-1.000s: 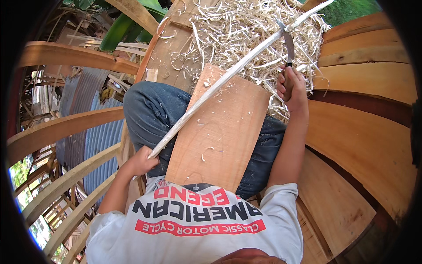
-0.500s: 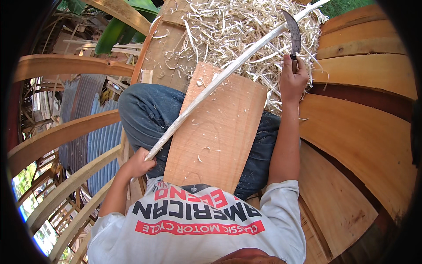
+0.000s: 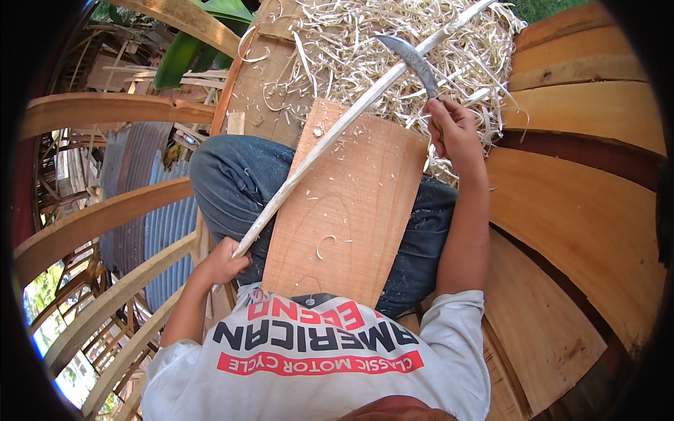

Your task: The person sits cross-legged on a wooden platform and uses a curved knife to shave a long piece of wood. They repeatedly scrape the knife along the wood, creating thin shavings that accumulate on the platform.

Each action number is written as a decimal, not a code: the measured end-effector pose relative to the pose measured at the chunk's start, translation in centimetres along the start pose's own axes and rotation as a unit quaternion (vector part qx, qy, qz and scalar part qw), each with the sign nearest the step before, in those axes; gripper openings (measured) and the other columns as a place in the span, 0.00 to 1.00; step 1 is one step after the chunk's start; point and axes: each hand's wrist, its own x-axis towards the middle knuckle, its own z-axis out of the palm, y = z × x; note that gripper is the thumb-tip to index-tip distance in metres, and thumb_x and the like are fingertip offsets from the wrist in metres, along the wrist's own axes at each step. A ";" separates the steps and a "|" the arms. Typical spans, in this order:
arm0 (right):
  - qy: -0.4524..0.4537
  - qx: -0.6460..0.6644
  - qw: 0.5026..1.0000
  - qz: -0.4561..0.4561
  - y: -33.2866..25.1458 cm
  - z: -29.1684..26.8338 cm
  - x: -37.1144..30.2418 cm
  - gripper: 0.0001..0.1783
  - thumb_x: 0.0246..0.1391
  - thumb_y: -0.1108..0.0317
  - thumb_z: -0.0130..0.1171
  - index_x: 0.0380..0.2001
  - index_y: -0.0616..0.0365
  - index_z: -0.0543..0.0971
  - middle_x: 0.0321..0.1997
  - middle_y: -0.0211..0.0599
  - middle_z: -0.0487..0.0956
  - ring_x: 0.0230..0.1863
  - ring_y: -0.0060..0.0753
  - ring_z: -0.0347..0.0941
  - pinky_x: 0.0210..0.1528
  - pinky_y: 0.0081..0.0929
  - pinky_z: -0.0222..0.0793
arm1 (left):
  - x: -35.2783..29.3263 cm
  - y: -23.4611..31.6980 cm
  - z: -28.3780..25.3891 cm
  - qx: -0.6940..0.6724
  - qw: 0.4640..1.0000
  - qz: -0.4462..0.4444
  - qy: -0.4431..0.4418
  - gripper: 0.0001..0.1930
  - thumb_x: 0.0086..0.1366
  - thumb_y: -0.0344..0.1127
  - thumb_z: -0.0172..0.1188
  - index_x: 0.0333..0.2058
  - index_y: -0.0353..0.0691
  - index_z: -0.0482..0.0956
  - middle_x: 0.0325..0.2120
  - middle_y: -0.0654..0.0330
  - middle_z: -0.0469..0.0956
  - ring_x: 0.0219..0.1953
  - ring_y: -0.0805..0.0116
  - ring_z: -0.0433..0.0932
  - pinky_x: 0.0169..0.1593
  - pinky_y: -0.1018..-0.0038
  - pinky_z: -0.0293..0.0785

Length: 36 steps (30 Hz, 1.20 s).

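Observation:
My left hand [image 3: 225, 261] is closed around the near end of a long, pale, peeled wooden stick [image 3: 312, 160]. The stick slants up and to the right, passing over my thigh and the left side of a wooden board [image 3: 344, 224] on my lap. In my right hand [image 3: 453, 130] is a sickle [image 3: 413, 59] with a curved dark blade, gripped by its handle, which the fingers mostly hide. Its blade crosses the far part of the stick; whether it touches the wood I cannot tell.
A heap of pale wood shavings [image 3: 337, 49] covers the bench beyond the board. Wooden slats [image 3: 576, 189] rise on the right. A railing [image 3: 105, 214] runs along the left, with corrugated metal sheets [image 3: 168, 238] behind it.
My right hand has turned and shifted slightly, swinging the sickle blade leftward across the stick. The far end of the stick has drawn a little to the left. My left hand keeps its hold.

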 end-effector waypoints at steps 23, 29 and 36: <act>0.020 -0.015 1.000 -0.011 0.0 1.5 -0.4 0.13 0.63 0.59 0.52 0.33 0.59 0.74 0.12 0.24 0.64 0.07 0.14 0.55 0.07 0.16 0.48 | 0.0 0.1 -0.3 -0.034 0.999 -0.015 -0.010 0.07 0.51 0.30 0.56 0.19 0.33 0.71 0.14 0.64 0.70 0.19 0.76 0.69 0.24 0.76 0.65; 0.036 0.062 0.997 0.006 -0.8 -0.3 -0.2 0.13 0.63 0.58 0.50 0.33 0.58 0.73 0.14 0.25 0.64 0.07 0.14 0.55 0.07 0.16 0.48 | 0.1 -0.5 0.1 -0.002 1.000 -0.006 0.002 0.09 0.51 0.30 0.56 0.17 0.32 0.71 0.13 0.64 0.69 0.18 0.76 0.69 0.24 0.76 0.65; 0.075 0.050 0.996 -0.015 -0.9 0.2 0.1 0.14 0.63 0.57 0.50 0.31 0.57 0.72 0.13 0.24 0.63 0.07 0.15 0.55 0.07 0.16 0.47 | 0.1 -0.2 0.2 0.003 1.000 -0.026 0.011 0.08 0.51 0.29 0.55 0.17 0.33 0.70 0.13 0.65 0.68 0.18 0.78 0.67 0.23 0.75 0.64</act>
